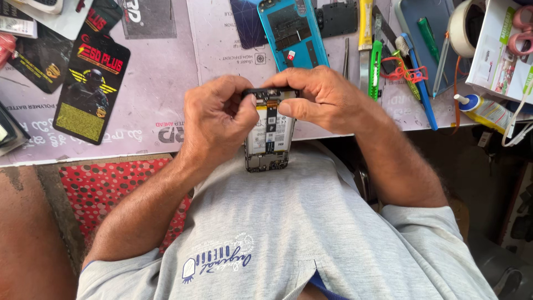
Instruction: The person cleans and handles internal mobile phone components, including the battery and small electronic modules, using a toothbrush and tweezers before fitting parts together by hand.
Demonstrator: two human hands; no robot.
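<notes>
An opened smartphone [269, 136] with its back cover off shows a white battery and circuit parts. It is held upright between both hands above the lap, at the table's near edge. My left hand [216, 119] grips its left side, fingers curled over the top corner. My right hand [319, 97] pinches the top right, thumb and fingers on a black strip along the top edge. A blue phone back cover [291, 33] lies on the table just beyond the hands.
Tools lie at the right: a green cutter [375, 69], a yellow-handled knife [365, 25], a blue toothbrush [416, 78], a glue tube [486, 111], a tape roll [463, 25]. Black screen-protector packets [89, 86] lie at the left. A red dotted cushion [111, 189] sits below the table.
</notes>
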